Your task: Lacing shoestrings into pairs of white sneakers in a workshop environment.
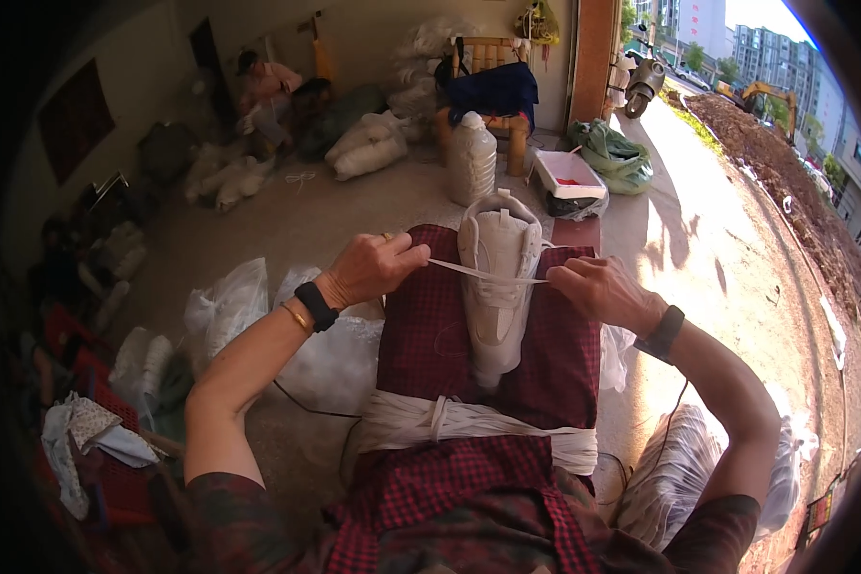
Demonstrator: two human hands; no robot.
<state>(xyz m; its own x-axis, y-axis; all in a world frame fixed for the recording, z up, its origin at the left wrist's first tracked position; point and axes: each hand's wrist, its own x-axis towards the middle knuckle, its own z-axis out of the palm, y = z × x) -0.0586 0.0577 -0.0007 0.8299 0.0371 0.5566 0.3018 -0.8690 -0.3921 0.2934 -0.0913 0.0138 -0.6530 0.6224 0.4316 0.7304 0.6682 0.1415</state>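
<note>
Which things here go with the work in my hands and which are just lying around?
In use:
white lace, stretched between left hand and right hand
white shoe
bundle of white laces, probably

Lying about, apparently:
ribbed plastic bottle
white tray
green plastic bag

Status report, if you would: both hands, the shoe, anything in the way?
Left hand and right hand: holding white lace, stretched between them. Pale shoe: toe toward wearer, on checked cloth. Nothing visibly blocking either hand.
</note>
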